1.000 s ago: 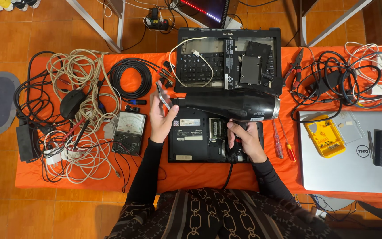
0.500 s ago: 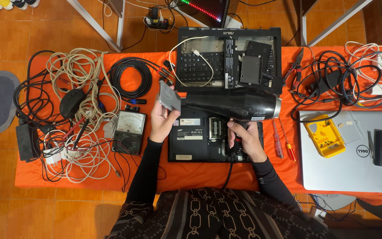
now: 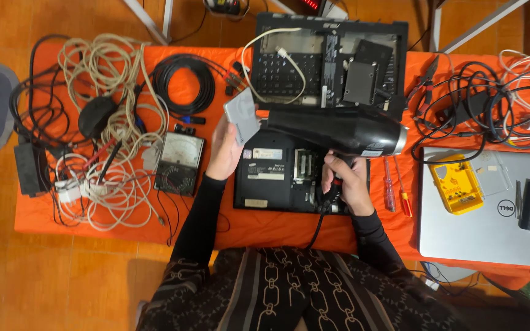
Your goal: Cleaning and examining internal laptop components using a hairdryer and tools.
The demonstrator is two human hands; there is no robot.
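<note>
My right hand grips the handle of a black hair dryer, which lies level above an upturned black laptop base, its nozzle pointing left. My left hand holds a flat grey rectangular drive tilted upright just in front of the nozzle. Both forearms are in black sleeves. An opened black laptop chassis with exposed parts and a white cable lies behind the dryer.
An orange cloth covers the table. To the left are an analog multimeter, a black cable coil and tangled white cords. On the right are two screwdrivers, a yellow case, a closed silver laptop and more cables.
My left hand has turned the grey drive, so its flat face shows broader and sits nearer the dryer's nozzle. The right hand and dryer have stayed in place.
</note>
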